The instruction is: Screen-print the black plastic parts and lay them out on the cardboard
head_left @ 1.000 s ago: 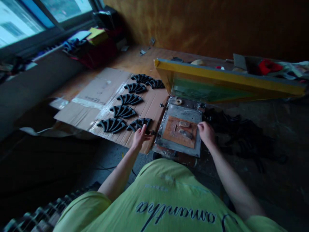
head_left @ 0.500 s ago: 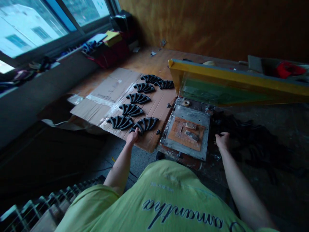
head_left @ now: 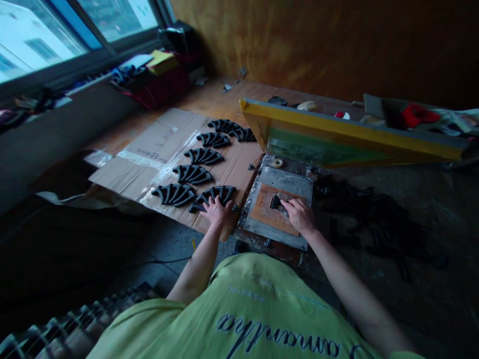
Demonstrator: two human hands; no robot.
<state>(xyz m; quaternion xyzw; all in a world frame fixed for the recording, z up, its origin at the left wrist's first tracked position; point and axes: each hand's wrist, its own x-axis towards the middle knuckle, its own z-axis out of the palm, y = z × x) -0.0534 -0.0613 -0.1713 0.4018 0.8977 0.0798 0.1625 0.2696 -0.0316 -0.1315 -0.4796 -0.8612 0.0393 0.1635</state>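
Note:
My left hand [head_left: 217, 212] has its fingers spread at the near edge of a fanned row of black curved pieces [head_left: 221, 192], which look like handles. The fingertips reach the row; whether they press on it I cannot tell. My right hand [head_left: 301, 215] pinches one black curved piece [head_left: 276, 201] over the orange-brown pad [head_left: 262, 213] on a grey metal plate [head_left: 305, 187]. Part of that piece is hidden by the fingers. More rows of black pieces [head_left: 174, 194] lie fanned out on the cardboard [head_left: 142, 172] to the left.
A yellow-edged screen frame [head_left: 337, 127] stands tilted up behind the plate. A tape roll [head_left: 277, 163] sits at the plate's far edge. Dark pieces [head_left: 374, 214] are heaped on the right. A box with red stuff [head_left: 417, 114] is at the back right.
My right hand has come left from the dark heap to the plate, with a black piece in it. My left hand has let go of the row's near end and spread its fingers.

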